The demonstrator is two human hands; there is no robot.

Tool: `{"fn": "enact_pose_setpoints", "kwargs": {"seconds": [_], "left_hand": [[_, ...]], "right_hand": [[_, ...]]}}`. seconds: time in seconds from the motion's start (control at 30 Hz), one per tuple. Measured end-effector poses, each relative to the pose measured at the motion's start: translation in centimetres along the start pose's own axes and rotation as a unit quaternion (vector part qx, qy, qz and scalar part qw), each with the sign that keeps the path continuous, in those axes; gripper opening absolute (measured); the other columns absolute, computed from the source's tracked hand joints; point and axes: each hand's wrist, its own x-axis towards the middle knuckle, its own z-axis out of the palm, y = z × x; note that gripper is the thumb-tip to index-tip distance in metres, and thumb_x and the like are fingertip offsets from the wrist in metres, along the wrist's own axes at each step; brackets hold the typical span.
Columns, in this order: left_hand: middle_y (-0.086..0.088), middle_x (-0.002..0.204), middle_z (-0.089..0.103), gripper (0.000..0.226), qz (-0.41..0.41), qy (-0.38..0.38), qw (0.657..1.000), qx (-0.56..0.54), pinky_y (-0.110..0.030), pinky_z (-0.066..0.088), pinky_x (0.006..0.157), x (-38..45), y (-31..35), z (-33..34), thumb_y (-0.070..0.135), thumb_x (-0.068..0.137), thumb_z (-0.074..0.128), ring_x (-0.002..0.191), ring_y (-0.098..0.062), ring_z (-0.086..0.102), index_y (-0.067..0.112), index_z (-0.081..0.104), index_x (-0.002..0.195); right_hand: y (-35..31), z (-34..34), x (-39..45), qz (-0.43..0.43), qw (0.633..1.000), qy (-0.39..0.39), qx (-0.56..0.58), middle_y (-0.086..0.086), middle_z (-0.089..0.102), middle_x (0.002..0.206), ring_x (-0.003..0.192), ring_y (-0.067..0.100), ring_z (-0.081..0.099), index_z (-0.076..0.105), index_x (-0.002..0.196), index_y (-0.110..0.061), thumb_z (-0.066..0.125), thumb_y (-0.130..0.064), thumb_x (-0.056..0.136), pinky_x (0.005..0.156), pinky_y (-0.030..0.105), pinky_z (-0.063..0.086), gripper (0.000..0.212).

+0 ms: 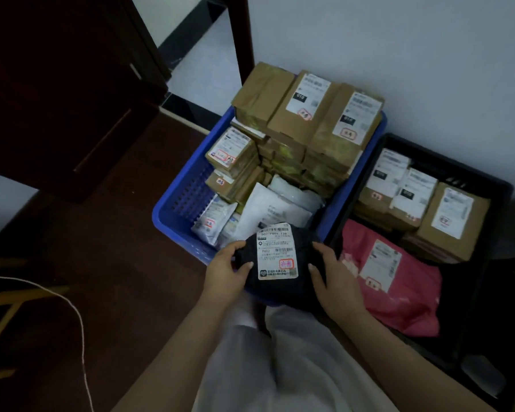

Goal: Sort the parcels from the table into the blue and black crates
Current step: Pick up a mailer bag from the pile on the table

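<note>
The print on the white label [276, 251] of the black parcel [283, 288] is too small and soft to read, and so is that on the labels of the brown boxes [295, 120]. The parcel covers the near rim of the blue crate [173, 215] and hides the fingers of the left hand [227, 270] and right hand [331, 273] beneath it. The stacked boxes hide the blue crate's far wall and floor. The pink mailer [405, 295] hides part of the floor of the black crate [500, 203], whose near right corner is lost in shadow. The white cord [72, 307] runs off the bottom edge, and both forearms are cut off there too
</note>
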Motion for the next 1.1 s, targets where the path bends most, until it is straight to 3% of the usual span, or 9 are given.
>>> {"fn": "enact_pose_setpoints", "kwargs": {"seconds": [0.1,0.17,0.27,0.6,0.73,0.8,1.1], "left_hand": [[-0.006,0.129,0.059,0.045,-0.014,-0.009,1.0,0.024,-0.035,0.047,0.098,3.7,-0.7,-1.0,0.009,0.088,0.067,0.117,-0.022,0.056,0.017,0.056,0.131],[-0.005,0.132,0.058,0.047,-0.022,-0.019,0.999,0.034,-0.034,0.045,0.101,5.6,-0.9,-1.2,0.008,0.089,0.065,0.121,-0.022,0.054,0.017,0.054,0.134],[-0.005,0.137,0.054,0.048,-0.016,-0.039,0.996,0.076,-0.03,0.039,0.101,8.3,-1.5,-1.5,0.01,0.091,0.062,0.124,-0.022,0.051,0.016,0.05,0.138],[-0.011,0.14,0.051,0.049,-0.03,-0.157,0.977,0.139,-0.032,0.04,0.104,17.3,-6.0,0.0,0.006,0.093,0.058,0.125,-0.026,0.05,0.01,0.046,0.141],[-0.014,0.141,0.047,0.049,-0.018,-0.184,0.971,0.153,-0.029,0.036,0.106,18.5,-7.2,0.9,0.004,0.093,0.058,0.126,-0.028,0.048,0.005,0.045,0.141],[-0.014,0.143,0.044,0.049,0.001,-0.191,0.967,0.17,-0.029,0.034,0.108,18.7,-7.6,1.0,0.005,0.093,0.059,0.128,-0.028,0.045,0.005,0.046,0.14],[-0.008,0.135,0.051,0.04,0.093,-0.157,0.972,0.147,-0.026,0.035,0.101,15.9,-4.5,-2.5,0.014,0.093,0.061,0.124,-0.022,0.046,0.011,0.055,0.132]], "right_hand": [[-1.3,1.0,3.9,-0.008,0.997,-0.07,-0.034,0.013,0.065,0.108,0.095,0.03,0.061,0.03,0.148,-0.021,0.053,-0.028,0.097,0.066,0.03,0.039,0.056],[-1.8,1.7,6.1,0.001,0.994,-0.101,-0.049,0.012,0.064,0.11,0.099,0.03,0.059,0.025,0.15,-0.022,0.054,-0.03,0.096,0.069,0.031,0.043,0.062],[-2.3,3.5,8.3,0.023,0.991,-0.114,-0.061,0.014,0.063,0.113,0.101,0.032,0.057,0.02,0.151,-0.022,0.055,-0.03,0.095,0.077,0.04,0.051,0.066],[-2.1,12.2,11.0,0.106,0.968,-0.144,-0.177,0.012,0.055,0.131,0.115,0.029,0.051,0.003,0.155,-0.016,0.049,-0.027,0.098,0.092,0.038,0.04,0.074],[-1.8,14.3,11.4,0.122,0.95,-0.158,-0.24,0.012,0.049,0.139,0.123,0.028,0.047,-0.005,0.154,-0.014,0.056,-0.028,0.095,0.101,0.038,0.037,0.086],[-1.7,14.6,11.5,0.131,0.944,-0.152,-0.263,0.012,0.048,0.14,0.124,0.028,0.047,-0.004,0.154,-0.012,0.058,-0.029,0.093,0.103,0.037,0.036,0.089],[-5.7,11.2,9.9,0.161,0.96,-0.061,-0.222,0.008,0.057,0.129,0.117,0.026,0.052,0.02,0.15,-0.014,0.043,-0.036,0.101,0.096,0.036,0.037,0.059]]}}
